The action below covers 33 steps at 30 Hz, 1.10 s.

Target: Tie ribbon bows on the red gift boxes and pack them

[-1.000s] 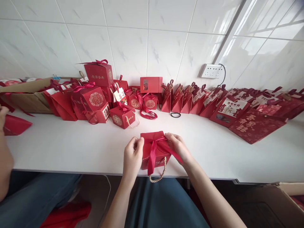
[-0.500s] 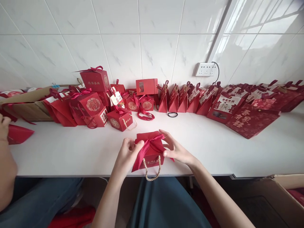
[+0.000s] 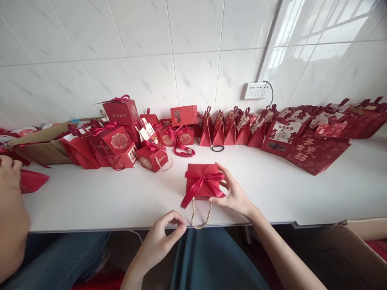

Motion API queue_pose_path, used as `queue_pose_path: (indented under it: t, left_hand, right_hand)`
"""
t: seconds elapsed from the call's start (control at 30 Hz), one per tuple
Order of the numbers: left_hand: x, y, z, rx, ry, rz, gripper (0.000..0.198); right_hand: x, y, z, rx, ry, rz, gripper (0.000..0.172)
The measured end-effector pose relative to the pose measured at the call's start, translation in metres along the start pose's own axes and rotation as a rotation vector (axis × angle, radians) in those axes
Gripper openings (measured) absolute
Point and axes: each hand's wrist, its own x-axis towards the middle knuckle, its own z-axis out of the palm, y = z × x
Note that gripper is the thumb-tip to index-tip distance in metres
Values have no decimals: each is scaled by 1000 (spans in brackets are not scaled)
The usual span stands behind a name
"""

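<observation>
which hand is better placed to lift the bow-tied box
Probably the right hand: it touches the bow-tied box, while the left hand hangs apart, beside the rope handle.

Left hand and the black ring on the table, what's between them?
In the head view, the red box with its ribbon bow lies between your left hand and the black ring.

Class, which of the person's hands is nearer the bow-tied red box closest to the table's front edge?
Right. The right hand holds the red box at its right side; the left hand is apart from it, lower and to the left in the picture.
</observation>
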Motion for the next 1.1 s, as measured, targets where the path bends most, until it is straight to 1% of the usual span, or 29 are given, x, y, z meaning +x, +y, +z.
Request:
queue_pose_path:
  t: [0.03,0.1,0.17,0.2,0.27,0.33,0.4,0.43,0.5,0.57,0.63,0.7,0.8,0.9,0.93,0.97,1.0,1.03,1.07,1.1]
  left_hand:
    - [2,2,0,13,11,4,28]
    - [11,12,3,-40,114,28,31]
    - [24,28,10,-126,256,91,35]
    - [30,38,14,-155,303,138,38]
    - [41,58,24,-174,346,234,41]
    - [46,73,35,-144,389,305,35]
    - [46,82,45,-88,475,398,23]
    - [44,85,50,-50,520,474,17]
    - [38,89,59,50,595,695,10]
    - [31,93,69,180,630,939,10]
    - [23,98,80,315,619,1129,16]
    - [17,104,90,411,593,1248,20]
    - [11,108,100,457,572,1344,18]
    - [12,105,101,387,558,1350,22]
    - [15,103,100,346,581,1323,24]
    - [19,100,98,300,616,1265,24]
    - [24,97,96,248,661,1172,22]
    - [30,94,94,203,693,1047,17]
    - [38,91,93,174,697,901,11]
    - [46,88,93,166,659,752,5]
  right_hand:
    - [-3,-1,-6,-49,60,-59,100]
    - [-10,-6,-17,-138,140,-190,99]
    - [-17,-16,-25,-213,173,-305,98]
    - [-20,-21,-28,-249,177,-346,98]
    - [-24,-32,-32,-311,175,-387,101]
    - [-29,-40,-34,-343,175,-404,102]
    - [-34,-44,-36,-356,191,-417,103]
    - [-37,-45,-37,-360,203,-421,103]
    - [-44,-46,-40,-364,232,-426,102]
    - [-51,-46,-41,-367,262,-423,102]
    - [-58,-46,-42,-377,301,-398,104]
    - [-66,-45,-43,-372,345,-358,106]
    - [-75,-43,-45,-335,393,-315,110]
    - [-83,-44,-49,-349,422,-303,113]
    - [-85,-44,-51,-366,430,-307,112]
    - [-88,-45,-54,-385,440,-317,111]
    - [-91,-46,-57,-406,450,-330,109]
    - [-95,-48,-61,-426,462,-341,107]
    - [-100,-49,-64,-446,487,-347,105]
    - [-105,-51,-69,-464,533,-337,103]
